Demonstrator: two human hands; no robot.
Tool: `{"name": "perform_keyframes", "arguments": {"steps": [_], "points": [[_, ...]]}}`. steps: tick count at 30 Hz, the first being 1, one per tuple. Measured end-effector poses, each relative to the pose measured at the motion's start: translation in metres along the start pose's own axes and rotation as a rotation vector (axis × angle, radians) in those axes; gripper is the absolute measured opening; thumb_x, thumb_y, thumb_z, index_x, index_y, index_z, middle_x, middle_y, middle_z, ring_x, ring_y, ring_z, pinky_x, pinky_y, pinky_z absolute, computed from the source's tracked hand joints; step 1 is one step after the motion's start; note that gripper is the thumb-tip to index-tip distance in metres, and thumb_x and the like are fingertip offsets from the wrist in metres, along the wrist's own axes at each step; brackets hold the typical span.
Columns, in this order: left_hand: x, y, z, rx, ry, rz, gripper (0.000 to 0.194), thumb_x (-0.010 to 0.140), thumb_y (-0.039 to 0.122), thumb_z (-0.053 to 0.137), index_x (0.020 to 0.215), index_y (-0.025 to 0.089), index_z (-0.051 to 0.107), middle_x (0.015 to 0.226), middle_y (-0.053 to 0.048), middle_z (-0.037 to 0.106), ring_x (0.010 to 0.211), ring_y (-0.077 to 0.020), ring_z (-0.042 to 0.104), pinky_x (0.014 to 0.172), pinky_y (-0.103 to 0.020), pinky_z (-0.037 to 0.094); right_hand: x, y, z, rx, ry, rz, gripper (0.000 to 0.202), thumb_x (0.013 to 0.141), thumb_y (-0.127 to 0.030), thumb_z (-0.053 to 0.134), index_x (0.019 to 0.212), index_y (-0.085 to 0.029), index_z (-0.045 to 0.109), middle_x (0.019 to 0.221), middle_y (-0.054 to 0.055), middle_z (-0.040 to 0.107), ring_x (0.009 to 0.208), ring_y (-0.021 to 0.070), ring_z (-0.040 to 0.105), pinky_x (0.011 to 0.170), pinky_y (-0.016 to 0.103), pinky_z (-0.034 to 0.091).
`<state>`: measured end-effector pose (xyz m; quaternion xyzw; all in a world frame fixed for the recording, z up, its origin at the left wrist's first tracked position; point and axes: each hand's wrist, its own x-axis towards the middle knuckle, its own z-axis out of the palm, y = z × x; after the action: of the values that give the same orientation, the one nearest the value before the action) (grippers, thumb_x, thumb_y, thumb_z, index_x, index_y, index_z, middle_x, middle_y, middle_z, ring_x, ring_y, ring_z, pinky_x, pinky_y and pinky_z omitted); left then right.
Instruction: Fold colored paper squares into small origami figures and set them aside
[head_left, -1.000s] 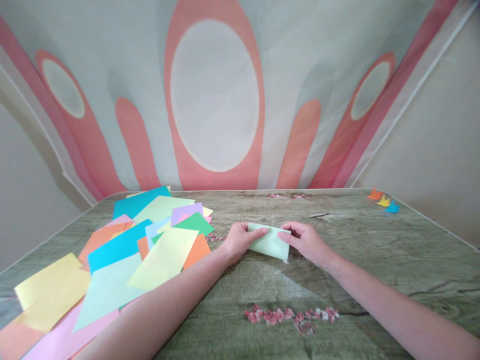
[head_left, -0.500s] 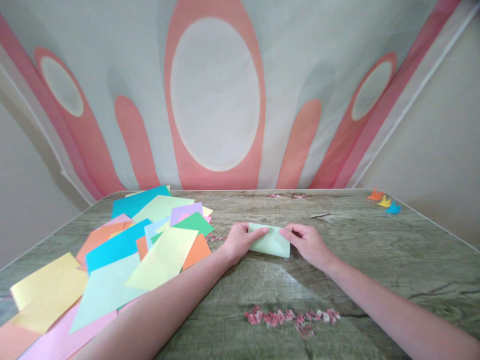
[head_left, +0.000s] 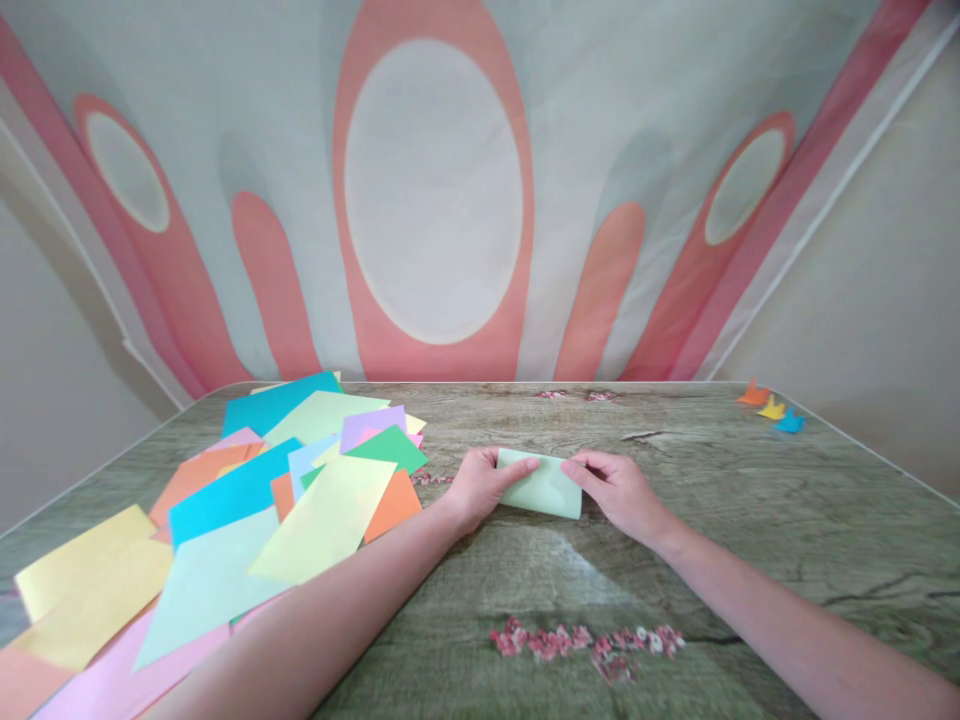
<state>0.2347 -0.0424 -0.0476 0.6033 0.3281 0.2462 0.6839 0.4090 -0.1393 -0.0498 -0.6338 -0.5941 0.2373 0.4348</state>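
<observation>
Pinching a piece of pale green paper between them, the two hands meet near the middle of the worktop. The left hand grips its left end, the thumb laid flat across the upper face and the other fingers mostly hidden behind. The right hand has the upper right corner between thumb and curled fingers. The paper forms a narrow rectangle, wider than deep, its right end tilted slightly toward the person; whether it is folded double is hard to tell.

Below it, a shadow and a paler patch fall on the wood-grain surface, and nearer the person runs a printed spray of pink blossom.

Left of the left hand spreads a loose, overlapping heap of coloured sheets: an orange sheet and a green sheet closest, then a pale yellow sheet, a purple sheet, a blue sheet and a mint sheet. At the far right corner sit three small pointed paper shapes, orange, yellow and blue, in a slanting row. Behind everything rises a grey-and-coral patterned cloth.
</observation>
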Motion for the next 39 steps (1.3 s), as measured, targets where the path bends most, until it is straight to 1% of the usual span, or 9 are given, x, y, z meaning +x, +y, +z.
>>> {"name": "perform_keyframes", "arguments": {"steps": [10,16,22,24,26,29,33,36,39], "points": [[-0.001,0.0,0.002,0.031,0.032,0.032,0.04,0.061,0.049,0.07,0.07,0.01,0.064,0.06,-0.001,0.06,0.049,-0.0084,0.047,0.048,-0.02,0.035,0.003,-0.002,-0.001,-0.001,-0.005,0.004,0.031,0.081,-0.045,0.049,0.077,-0.018,0.064,0.072,0.002,0.062,0.065,0.0156,0.054,0.062,0.026,0.043],[0.001,-0.006,0.003,0.122,0.055,0.073,0.04,0.061,0.049,0.07,0.067,0.01,0.063,0.057,0.001,0.057,0.048,-0.0079,0.045,0.047,-0.02,0.034,0.004,-0.01,-0.001,-0.056,0.074,-0.179,0.021,0.082,-0.035,0.051,0.086,-0.02,0.066,0.084,0.004,0.063,0.08,0.0176,0.058,0.075,0.029,0.045],[0.001,-0.008,0.005,0.207,0.041,0.104,0.037,0.066,0.047,0.066,0.066,0.01,0.063,0.055,0.001,0.055,0.047,-0.0083,0.045,0.046,-0.02,0.033,0.004,-0.012,0.003,-0.142,0.043,-0.187,0.02,0.085,-0.031,0.047,0.08,-0.019,0.063,0.078,0.004,0.062,0.075,0.0165,0.056,0.071,0.027,0.043],[0.001,-0.008,0.004,0.268,0.046,0.157,0.033,0.071,0.043,0.063,0.075,0.01,0.064,0.064,-0.001,0.06,0.055,-0.0112,0.052,0.05,-0.021,0.038,0.007,-0.008,0.002,-0.177,0.032,-0.178,0.019,0.085,-0.029,0.047,0.079,-0.019,0.061,0.078,0.004,0.062,0.076,0.0165,0.056,0.07,0.027,0.042],[0.0,-0.007,0.003,0.363,0.1,0.275,0.033,0.073,0.036,0.063,0.096,0.012,0.061,0.086,-0.006,0.064,0.073,-0.0159,0.058,0.063,-0.025,0.045,0.011,-0.002,0.0,-0.211,0.018,-0.161,0.018,0.085,-0.028,0.047,0.08,-0.019,0.061,0.079,0.004,0.062,0.076,0.0167,0.056,0.07,0.027,0.041],[-0.005,-0.001,0.001,0.621,0.181,0.526,0.041,0.076,0.027,0.06,0.114,0.016,0.05,0.114,-0.01,0.055,0.104,-0.0209,0.051,0.088,-0.034,0.041,0.02,0.011,-0.006,-0.254,-0.02,-0.12,0.017,0.083,-0.026,0.047,0.079,-0.018,0.062,0.079,0.004,0.064,0.075,0.0167,0.056,0.071,0.028,0.041],[-0.015,0.008,0.004,1.034,-0.012,0.698,0.025,0.084,0.029,0.051,0.108,0.021,0.055,0.116,-0.006,0.055,0.114,-0.0223,0.042,0.099,-0.04,0.03,0.03,0.026,-0.01,-0.308,-0.036,-0.118,0.017,0.082,-0.024,0.048,0.078,-0.017,0.063,0.079,0.004,0.064,0.075,0.0165,0.056,0.072,0.028,0.041],[-0.02,0.011,0.009,1.225,-0.144,0.721,0.036,0.083,0.036,0.052,0.116,0.021,0.051,0.119,-0.006,0.054,0.118,-0.0245,0.038,0.102,-0.043,0.025,0.033,0.032,-0.009,-0.325,-0.032,-0.139,0.016,0.082,-0.023,0.049,0.078,-0.017,0.063,0.079,0.004,0.064,0.075,0.0161,0.056,0.073,0.029,0.042],[-0.02,0.011,0.013,1.313,-0.184,0.717,0.04,0.085,0.041,0.049,0.119,0.021,0.049,0.119,-0.005,0.053,0.118,-0.0251,0.037,0.103,-0.043,0.022,0.036,0.036,-0.006,-0.318,-0.019,-0.169,0.015,0.082,-0.022,0.05,0.077,-0.017,0.063,0.077,0.003,0.064,0.074,0.0157,0.056,0.072,0.028,0.042]]}}
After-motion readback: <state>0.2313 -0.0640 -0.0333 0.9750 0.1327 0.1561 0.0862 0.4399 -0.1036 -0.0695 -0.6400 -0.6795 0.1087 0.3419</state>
